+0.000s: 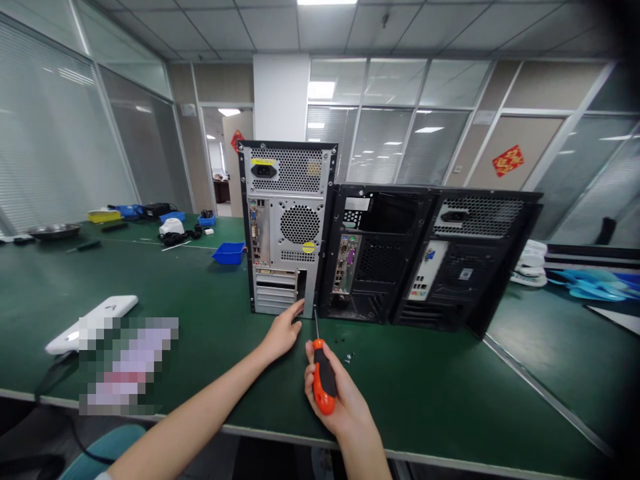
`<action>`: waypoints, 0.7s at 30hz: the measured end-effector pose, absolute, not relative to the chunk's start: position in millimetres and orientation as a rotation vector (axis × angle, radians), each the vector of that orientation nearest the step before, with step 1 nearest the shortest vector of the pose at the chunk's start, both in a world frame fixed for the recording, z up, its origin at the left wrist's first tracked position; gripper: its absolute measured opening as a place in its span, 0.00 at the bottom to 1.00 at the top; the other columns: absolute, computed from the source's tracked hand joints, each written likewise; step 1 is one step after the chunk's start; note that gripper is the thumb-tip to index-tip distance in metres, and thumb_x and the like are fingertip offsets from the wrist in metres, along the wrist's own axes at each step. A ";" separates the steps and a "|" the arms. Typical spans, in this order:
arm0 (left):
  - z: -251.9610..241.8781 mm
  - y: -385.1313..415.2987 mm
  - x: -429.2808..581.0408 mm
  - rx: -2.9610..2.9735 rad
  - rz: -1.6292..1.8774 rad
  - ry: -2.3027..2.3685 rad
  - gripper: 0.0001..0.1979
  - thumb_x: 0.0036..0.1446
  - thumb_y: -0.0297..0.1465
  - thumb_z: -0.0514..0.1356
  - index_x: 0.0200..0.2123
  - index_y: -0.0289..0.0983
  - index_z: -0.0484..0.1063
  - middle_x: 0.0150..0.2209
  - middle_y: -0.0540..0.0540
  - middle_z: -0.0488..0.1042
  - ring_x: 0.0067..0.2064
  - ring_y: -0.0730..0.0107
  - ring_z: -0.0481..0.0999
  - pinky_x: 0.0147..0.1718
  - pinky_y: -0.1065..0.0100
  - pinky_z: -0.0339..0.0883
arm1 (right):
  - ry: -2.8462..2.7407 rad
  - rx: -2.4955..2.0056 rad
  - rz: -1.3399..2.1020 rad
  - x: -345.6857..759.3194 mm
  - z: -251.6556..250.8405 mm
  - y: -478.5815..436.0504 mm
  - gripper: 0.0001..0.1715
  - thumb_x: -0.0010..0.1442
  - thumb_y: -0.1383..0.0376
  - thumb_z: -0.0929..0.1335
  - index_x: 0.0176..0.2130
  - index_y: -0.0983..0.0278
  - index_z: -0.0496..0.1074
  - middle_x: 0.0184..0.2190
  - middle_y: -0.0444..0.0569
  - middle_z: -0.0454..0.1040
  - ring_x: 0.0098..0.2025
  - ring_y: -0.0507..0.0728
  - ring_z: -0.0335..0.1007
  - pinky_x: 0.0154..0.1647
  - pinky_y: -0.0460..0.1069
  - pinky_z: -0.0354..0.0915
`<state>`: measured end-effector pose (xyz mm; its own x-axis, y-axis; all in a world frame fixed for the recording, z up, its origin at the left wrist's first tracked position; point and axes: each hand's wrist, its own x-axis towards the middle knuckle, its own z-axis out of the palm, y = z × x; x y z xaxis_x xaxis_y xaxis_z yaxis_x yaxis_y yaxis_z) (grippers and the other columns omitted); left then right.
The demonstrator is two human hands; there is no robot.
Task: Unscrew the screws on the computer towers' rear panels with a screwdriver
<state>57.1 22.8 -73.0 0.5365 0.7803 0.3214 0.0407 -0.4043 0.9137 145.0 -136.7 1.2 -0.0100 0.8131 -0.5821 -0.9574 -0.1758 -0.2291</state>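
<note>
A tall computer case point(299, 263) stands upright on the green table with its silver rear panel facing me. My left hand point(283, 331) rests against the bottom of that panel, near the slot covers, fingers stretched out and holding nothing. In my right hand point(339, 393) is an orange and black screwdriver point(326, 379), gripped by its handle. Its thin shaft points up and away, the tip at the case's lower right edge; whether it sits in a screw I cannot tell. Several small screws point(349, 358) lie on the table to the right of the shaft.
Two black computer cases point(373, 260) point(465, 267) stand close on the right. A blue tray point(229, 253) is left of the tall case. A white power bank-like device point(95, 323) and a blurred-out object lie at left. The green table's point(450, 400) front edge runs below my arms.
</note>
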 end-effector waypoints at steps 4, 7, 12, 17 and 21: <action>-74.4 23.8 56.3 1.815 0.964 0.664 0.32 0.51 0.18 0.54 0.60 0.38 0.61 0.61 0.42 0.64 0.63 0.62 0.62 0.65 0.52 0.49 | 0.249 -0.746 1.646 141.9 -2.8 -137.8 0.11 0.64 0.61 0.63 0.42 0.65 0.69 0.24 0.41 0.78 0.15 0.47 0.66 0.16 0.42 0.63; -76.0 24.5 57.0 1.809 0.961 0.649 0.31 0.51 0.18 0.53 0.60 0.37 0.60 0.62 0.41 0.63 0.64 0.62 0.61 0.65 0.52 0.48 | 0.257 -0.758 1.647 140.9 -2.4 -138.1 0.10 0.64 0.60 0.63 0.40 0.64 0.69 0.23 0.40 0.77 0.15 0.46 0.65 0.15 0.41 0.61; -78.9 24.7 59.1 1.798 0.956 0.618 0.34 0.52 0.17 0.51 0.62 0.37 0.55 0.63 0.39 0.61 0.64 0.63 0.61 0.65 0.51 0.49 | 0.234 -0.724 1.657 142.6 -1.3 -138.2 0.10 0.64 0.60 0.62 0.40 0.62 0.69 0.21 0.40 0.75 0.14 0.45 0.62 0.15 0.40 0.58; -77.9 24.6 56.3 1.816 0.948 0.637 0.33 0.52 0.17 0.51 0.63 0.35 0.55 0.63 0.37 0.61 0.63 0.63 0.62 0.65 0.51 0.49 | 0.206 -0.712 1.635 141.9 -2.2 -138.3 0.10 0.65 0.62 0.61 0.41 0.64 0.68 0.20 0.40 0.73 0.15 0.44 0.60 0.15 0.39 0.55; -76.0 24.1 53.8 1.829 0.951 0.651 0.33 0.51 0.17 0.51 0.61 0.37 0.59 0.62 0.41 0.63 0.62 0.64 0.64 0.65 0.52 0.50 | 0.179 -0.697 1.610 140.5 -4.3 -136.4 0.10 0.65 0.62 0.61 0.40 0.66 0.68 0.20 0.41 0.72 0.15 0.44 0.59 0.15 0.39 0.55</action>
<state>53.8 24.1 -76.0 0.5575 0.7621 0.3293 0.0320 -0.4160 0.9088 140.5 -136.4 -4.3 -0.0049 0.8482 -0.5296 -0.9439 -0.1789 -0.2777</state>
